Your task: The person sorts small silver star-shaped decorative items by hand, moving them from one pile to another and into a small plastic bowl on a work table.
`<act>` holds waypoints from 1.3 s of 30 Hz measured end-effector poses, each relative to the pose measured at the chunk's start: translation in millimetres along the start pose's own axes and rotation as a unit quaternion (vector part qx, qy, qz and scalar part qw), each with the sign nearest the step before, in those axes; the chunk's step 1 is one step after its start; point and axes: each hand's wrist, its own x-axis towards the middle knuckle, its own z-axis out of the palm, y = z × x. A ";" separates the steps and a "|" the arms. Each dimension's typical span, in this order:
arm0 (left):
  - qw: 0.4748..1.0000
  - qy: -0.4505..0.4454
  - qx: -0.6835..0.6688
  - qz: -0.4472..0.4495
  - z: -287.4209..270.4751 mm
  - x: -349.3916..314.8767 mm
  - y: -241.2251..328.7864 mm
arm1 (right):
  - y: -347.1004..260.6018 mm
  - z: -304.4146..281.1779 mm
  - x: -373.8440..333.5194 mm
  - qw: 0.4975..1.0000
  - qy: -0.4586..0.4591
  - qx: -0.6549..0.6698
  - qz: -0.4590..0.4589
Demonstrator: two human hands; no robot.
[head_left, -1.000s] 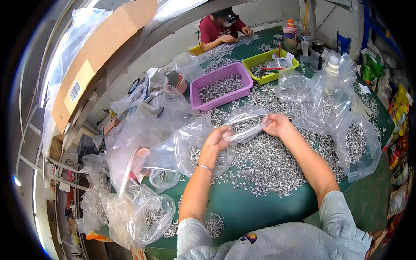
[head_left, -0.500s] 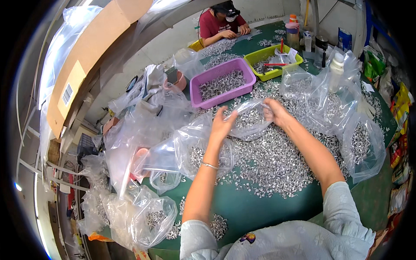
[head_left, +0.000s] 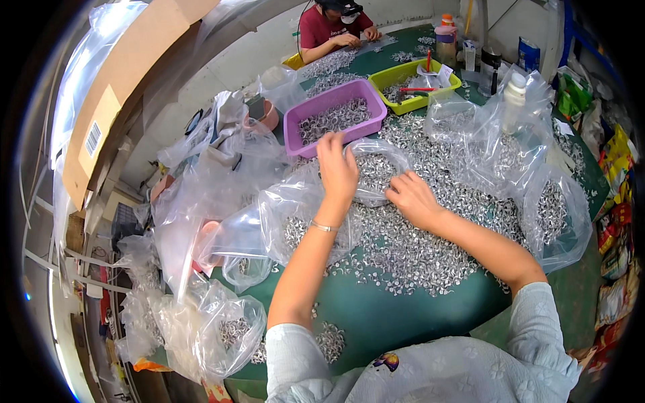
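A clear plastic bag lies with its mouth spread in a ring over a heap of small curved metal pieces, and such pieces show inside it. At the ring's left side, my left hand has bent fingers on the bag's edge, close to a purple basin. My right hand pinches the near right edge between thumb and fingers. More metal pieces fill part of the basin. Beside my left forearm lies another clear bag with metal pieces in it.
A yellow-green basin holds metal pieces and red-handled tools. Clear bags of pieces and a white bottle stand at right. More bags lie at left. Across the green table a person handles small pieces.
My right hand has come down from the far right of the bag's mouth to its near edge. My left hand has risen slightly, its fingers closer together. The whole view has shifted a little.
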 end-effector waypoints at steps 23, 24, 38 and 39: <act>0.877 0.102 -0.091 -0.460 -310.2 -201.0 137.5 | -196.3 -35.5 -51.0 0.796 -0.241 0.555 0.000; 0.872 0.105 -0.030 -0.477 -314.4 -237.4 147.5 | -209.6 -26.3 -53.8 0.802 -0.227 0.552 0.006; 0.894 -0.180 0.060 -0.405 -277.1 -286.7 152.7 | -255.2 -11.8 -62.7 0.814 -0.221 0.534 0.053; 0.900 -0.165 0.038 -0.401 -277.4 -284.9 152.3 | -256.0 -8.4 -60.6 0.826 -0.227 0.514 0.040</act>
